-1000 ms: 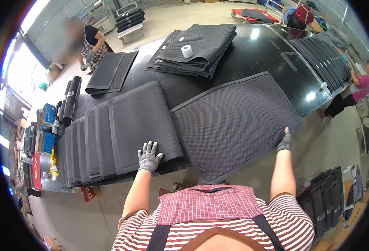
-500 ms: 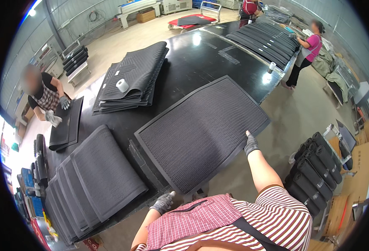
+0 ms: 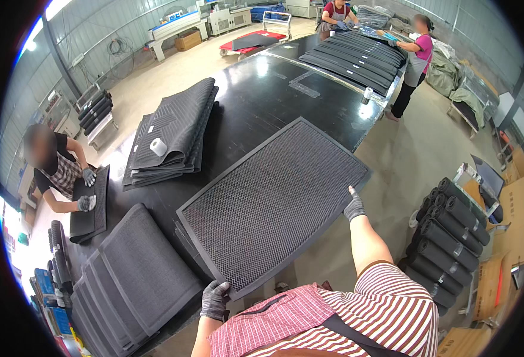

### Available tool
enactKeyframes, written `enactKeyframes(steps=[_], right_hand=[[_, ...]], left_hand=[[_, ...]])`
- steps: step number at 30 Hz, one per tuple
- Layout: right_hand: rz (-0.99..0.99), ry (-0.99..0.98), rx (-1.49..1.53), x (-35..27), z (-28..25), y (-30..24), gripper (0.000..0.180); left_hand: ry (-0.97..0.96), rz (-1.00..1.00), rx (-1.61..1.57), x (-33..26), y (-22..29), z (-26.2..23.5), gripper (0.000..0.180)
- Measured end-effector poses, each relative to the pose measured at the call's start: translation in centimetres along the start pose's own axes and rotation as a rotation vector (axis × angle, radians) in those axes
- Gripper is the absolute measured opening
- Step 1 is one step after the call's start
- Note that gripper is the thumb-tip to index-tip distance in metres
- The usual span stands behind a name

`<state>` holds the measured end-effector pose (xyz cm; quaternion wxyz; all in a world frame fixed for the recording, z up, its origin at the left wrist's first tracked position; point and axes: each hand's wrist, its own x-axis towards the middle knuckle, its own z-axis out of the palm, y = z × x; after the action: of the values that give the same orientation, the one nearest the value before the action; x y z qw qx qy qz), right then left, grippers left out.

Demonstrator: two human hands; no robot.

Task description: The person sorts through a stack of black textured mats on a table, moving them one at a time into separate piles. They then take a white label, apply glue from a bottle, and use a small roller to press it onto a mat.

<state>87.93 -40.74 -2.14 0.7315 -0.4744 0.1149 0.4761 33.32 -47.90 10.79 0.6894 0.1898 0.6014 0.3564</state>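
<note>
Fingers of the left hand [image 3: 215,300], in a dark grey work glove, curl closed over the near corner of a large black mat [image 3: 277,205] with a fine studded underside and a smooth raised border. Right hand [image 3: 353,206], gloved the same, pinches the mat's right edge, thumb on top, fingers tucked beneath (not visible). Mat is held flat, partly overhanging the near edge of the long glossy black table [image 3: 262,101]. Just left of it: a fanned row of ribbed grey mats [image 3: 128,279] lying on the table. Right, on the floor: rack of rolled black mats [image 3: 449,241]. Farther along the table: folded mat pile [image 3: 176,134] with a white tape roll [image 3: 158,146] on top. Far left, a seated person [image 3: 57,169] handles a dark mat; at the far end, two people stand beside overlapped black mats [image 3: 357,53].
</note>
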Motion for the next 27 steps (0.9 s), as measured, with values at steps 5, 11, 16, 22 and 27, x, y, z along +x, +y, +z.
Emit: enactKeyframes(steps=[5, 11, 16, 22, 27], right_hand=[[-0.145, 0.009, -0.022, 2.6, 0.3, -2.1, 0.052], [-0.419, -0.332, -0.719, -5.9, 9.6, -4.8, 0.044], [-1.096, -0.76, -1.116, -19.1, 14.0, 3.5, 0.036], [-1.234, -1.471, -1.778, -23.6, 10.7, 14.7, 0.039], [-0.999, -1.581, -2.065, -22.6, 7.8, 17.7, 0.051]], left_hand=[[-0.124, -0.058, -0.102, 3.2, -3.0, -2.6, 0.019], [-0.185, 0.108, -0.189, 7.7, -4.1, -0.8, 0.048], [-0.088, 0.157, -0.208, 8.9, -4.0, -0.6, 0.038], [-0.017, -0.129, -0.468, 7.5, -2.0, -0.2, 0.069], [0.1, -0.116, -0.224, 8.4, -2.8, -0.5, 0.06]])
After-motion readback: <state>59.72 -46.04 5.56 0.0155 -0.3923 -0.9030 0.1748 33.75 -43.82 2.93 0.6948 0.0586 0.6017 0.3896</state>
